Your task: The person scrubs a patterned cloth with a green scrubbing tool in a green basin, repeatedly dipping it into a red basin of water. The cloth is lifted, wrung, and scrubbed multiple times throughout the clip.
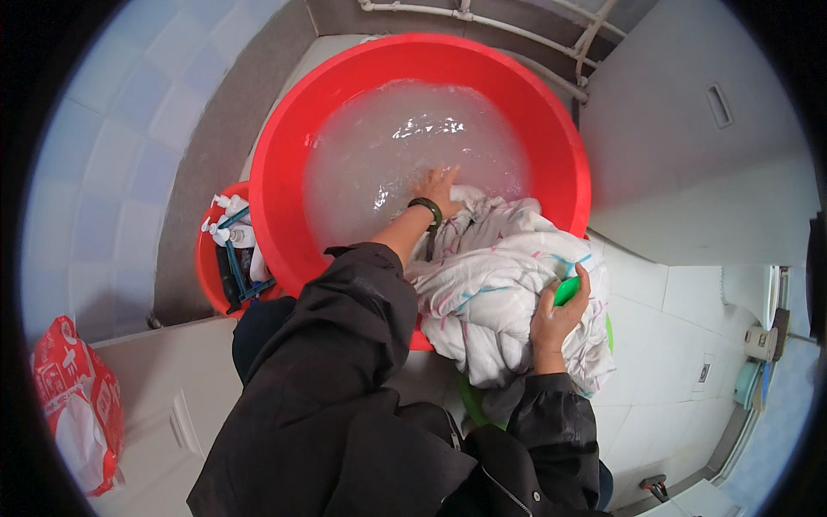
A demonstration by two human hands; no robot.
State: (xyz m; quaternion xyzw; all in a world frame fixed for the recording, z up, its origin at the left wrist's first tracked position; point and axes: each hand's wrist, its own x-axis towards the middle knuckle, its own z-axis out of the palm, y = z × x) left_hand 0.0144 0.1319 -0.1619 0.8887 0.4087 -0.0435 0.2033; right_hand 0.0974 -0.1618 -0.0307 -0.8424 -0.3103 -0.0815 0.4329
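Note:
A large red plastic tub (284,155) holds cloudy, soapy water (362,148). A bunched white cloth with pink and blue marks (497,291) drapes over the tub's near right rim, its far end reaching the water. My left hand (439,191), with a dark bangle at the wrist, is at the water surface beside that end of the cloth. Its fingers are spread and partly under water. My right hand (554,323) rests on the cloth and grips a small bright green object (566,291), mostly covered by the fingers; its kind is unclear.
A smaller red basin (207,271) with pump bottles (236,234) stands left of the tub. White pipes (478,16) run along the wall behind. A pale panel (685,142) flanks the right side. A red and white plastic bag (81,407) lies at lower left.

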